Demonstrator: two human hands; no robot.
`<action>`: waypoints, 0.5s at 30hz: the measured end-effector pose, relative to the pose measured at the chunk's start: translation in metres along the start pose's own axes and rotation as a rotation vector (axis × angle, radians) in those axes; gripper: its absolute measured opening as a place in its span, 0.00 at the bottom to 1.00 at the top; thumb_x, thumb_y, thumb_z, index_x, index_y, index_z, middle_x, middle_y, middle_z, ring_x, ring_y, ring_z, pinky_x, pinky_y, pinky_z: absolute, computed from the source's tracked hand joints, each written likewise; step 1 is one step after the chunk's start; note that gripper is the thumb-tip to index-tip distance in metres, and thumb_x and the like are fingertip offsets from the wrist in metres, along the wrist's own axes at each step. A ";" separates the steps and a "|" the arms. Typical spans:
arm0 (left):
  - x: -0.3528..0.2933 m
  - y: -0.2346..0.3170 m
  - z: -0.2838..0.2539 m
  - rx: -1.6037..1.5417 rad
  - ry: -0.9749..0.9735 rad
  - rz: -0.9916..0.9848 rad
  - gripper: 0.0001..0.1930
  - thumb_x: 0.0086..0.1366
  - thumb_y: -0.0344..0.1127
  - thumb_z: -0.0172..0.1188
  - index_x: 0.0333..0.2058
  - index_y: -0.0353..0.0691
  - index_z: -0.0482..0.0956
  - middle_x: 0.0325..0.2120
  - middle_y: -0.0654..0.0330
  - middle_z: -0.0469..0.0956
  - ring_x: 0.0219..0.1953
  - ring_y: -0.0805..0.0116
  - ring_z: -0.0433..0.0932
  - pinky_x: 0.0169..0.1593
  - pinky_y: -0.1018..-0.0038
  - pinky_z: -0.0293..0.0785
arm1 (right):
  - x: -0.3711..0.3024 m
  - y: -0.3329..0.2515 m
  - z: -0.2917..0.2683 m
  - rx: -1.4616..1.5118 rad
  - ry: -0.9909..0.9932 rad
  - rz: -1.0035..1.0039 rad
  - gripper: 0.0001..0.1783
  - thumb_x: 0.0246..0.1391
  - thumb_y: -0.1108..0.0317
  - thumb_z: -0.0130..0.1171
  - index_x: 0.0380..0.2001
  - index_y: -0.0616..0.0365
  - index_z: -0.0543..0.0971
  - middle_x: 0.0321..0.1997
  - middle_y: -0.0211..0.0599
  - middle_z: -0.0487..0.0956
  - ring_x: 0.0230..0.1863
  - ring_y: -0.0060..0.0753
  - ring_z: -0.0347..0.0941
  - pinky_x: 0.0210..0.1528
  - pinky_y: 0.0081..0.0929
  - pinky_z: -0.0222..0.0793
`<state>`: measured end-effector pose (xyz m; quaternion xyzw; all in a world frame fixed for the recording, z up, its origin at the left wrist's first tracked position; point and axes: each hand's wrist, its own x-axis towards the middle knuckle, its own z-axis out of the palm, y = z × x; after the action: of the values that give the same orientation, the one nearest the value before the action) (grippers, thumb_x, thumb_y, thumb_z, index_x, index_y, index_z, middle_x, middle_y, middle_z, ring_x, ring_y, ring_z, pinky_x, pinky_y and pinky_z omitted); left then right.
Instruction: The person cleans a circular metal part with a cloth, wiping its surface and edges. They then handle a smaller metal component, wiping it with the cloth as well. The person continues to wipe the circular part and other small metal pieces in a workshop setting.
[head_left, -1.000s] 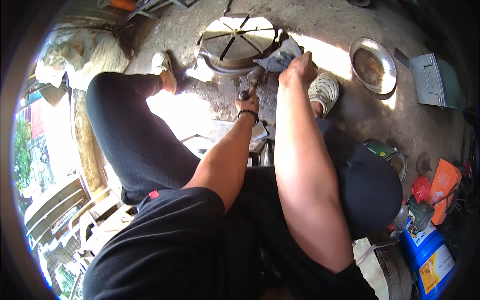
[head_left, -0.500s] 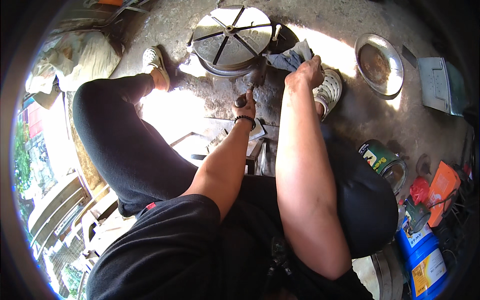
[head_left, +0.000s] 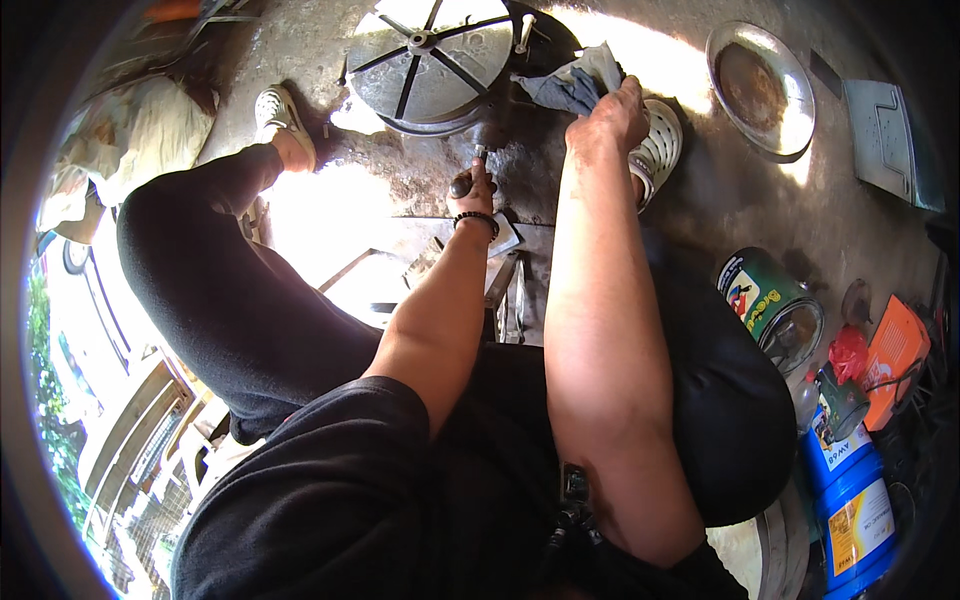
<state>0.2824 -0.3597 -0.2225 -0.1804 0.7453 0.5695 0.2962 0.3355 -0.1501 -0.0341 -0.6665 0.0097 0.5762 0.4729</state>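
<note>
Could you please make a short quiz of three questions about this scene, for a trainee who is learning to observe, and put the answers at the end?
1. What is the right hand holding?
2. True or false: the shiny metal dish lies to the picture's right of the slotted metal disc.
3. Which of these is in the left hand?
A) a blue bucket
B) a handle with a dark knob
C) an orange box

Key: 1. A grey cloth. 2. True. 3. B.
</note>
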 end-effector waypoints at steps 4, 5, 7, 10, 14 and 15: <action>0.032 -0.029 -0.019 0.129 0.020 0.061 0.23 0.63 0.54 0.66 0.36 0.35 0.81 0.26 0.59 0.82 0.26 0.71 0.78 0.28 0.72 0.76 | 0.006 0.014 -0.003 -0.033 -0.063 0.004 0.27 0.61 0.57 0.57 0.56 0.66 0.71 0.61 0.43 0.73 0.57 0.42 0.74 0.61 0.49 0.66; 0.007 -0.012 0.000 0.085 -0.044 -0.047 0.25 0.62 0.57 0.65 0.37 0.36 0.81 0.26 0.61 0.82 0.27 0.71 0.78 0.30 0.71 0.76 | 0.018 0.014 -0.007 -0.017 -0.060 -0.023 0.26 0.62 0.57 0.57 0.56 0.66 0.71 0.60 0.43 0.74 0.56 0.42 0.74 0.61 0.49 0.66; -0.003 0.000 0.002 0.113 0.009 -0.136 0.24 0.62 0.57 0.65 0.36 0.38 0.82 0.27 0.61 0.82 0.26 0.73 0.76 0.33 0.73 0.75 | 0.017 0.015 -0.004 0.009 -0.099 -0.018 0.25 0.62 0.58 0.57 0.55 0.66 0.71 0.58 0.42 0.76 0.53 0.42 0.76 0.61 0.48 0.67; 0.016 -0.018 -0.009 0.164 0.010 -0.027 0.25 0.62 0.59 0.65 0.35 0.38 0.83 0.27 0.62 0.82 0.27 0.73 0.76 0.34 0.73 0.73 | 0.020 0.023 0.001 0.015 -0.139 -0.036 0.25 0.62 0.58 0.57 0.55 0.65 0.72 0.56 0.41 0.77 0.52 0.41 0.77 0.60 0.48 0.67; 0.041 -0.041 -0.021 0.193 -0.032 0.007 0.26 0.62 0.61 0.64 0.35 0.38 0.84 0.27 0.61 0.82 0.26 0.73 0.74 0.32 0.73 0.72 | 0.028 0.033 0.003 -0.033 -0.146 -0.028 0.25 0.63 0.57 0.56 0.56 0.63 0.71 0.57 0.41 0.76 0.52 0.40 0.77 0.60 0.48 0.66; 0.043 -0.043 -0.022 0.168 -0.037 -0.039 0.27 0.61 0.61 0.64 0.36 0.38 0.84 0.27 0.61 0.81 0.25 0.72 0.74 0.32 0.73 0.72 | 0.029 0.035 0.002 -0.025 -0.155 -0.014 0.26 0.63 0.56 0.56 0.57 0.62 0.71 0.58 0.41 0.76 0.53 0.40 0.76 0.62 0.50 0.63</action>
<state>0.2704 -0.3898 -0.2780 -0.1590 0.7812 0.5022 0.3351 0.3240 -0.1528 -0.0778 -0.6260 -0.0389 0.6227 0.4678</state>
